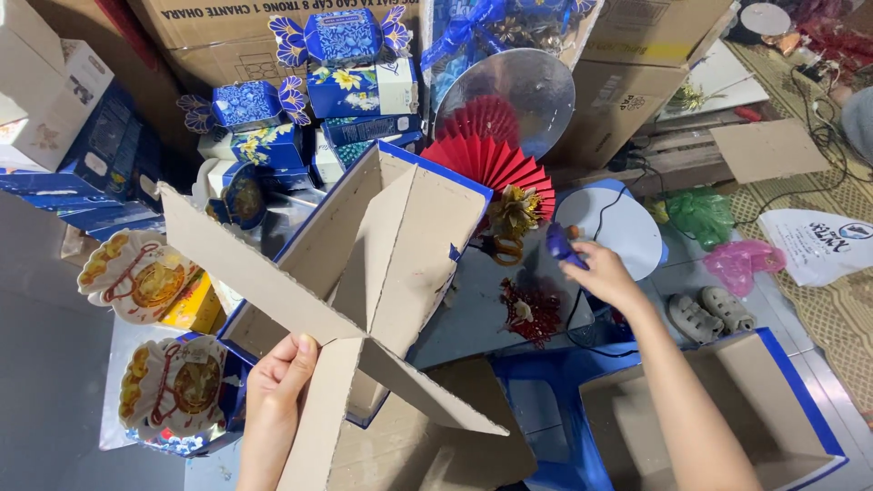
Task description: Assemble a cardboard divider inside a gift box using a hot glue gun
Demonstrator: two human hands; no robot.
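Note:
My left hand [278, 375] grips the lower edge of a brown cardboard cross-shaped divider [382, 273] that sits tilted in a blue-edged cardboard box [427, 173]. My right hand [602, 273] reaches out to the right and closes around a blue glue gun [557, 244] with a black cord [600, 211], held over a grey surface. A red paper fan with a gold ornament [503, 173] lies just left of the gun. A small red decoration [532, 314] rests below it.
Blue floral gift boxes [346, 82] are stacked at the back. Shell-shaped gold-and-white ornaments [141, 277] lie at left. A round silver board [527, 86] leans behind the fan. An empty blue-edged box [755, 409] stands at lower right, grey sandals [709, 314] and plastic bags on the floor.

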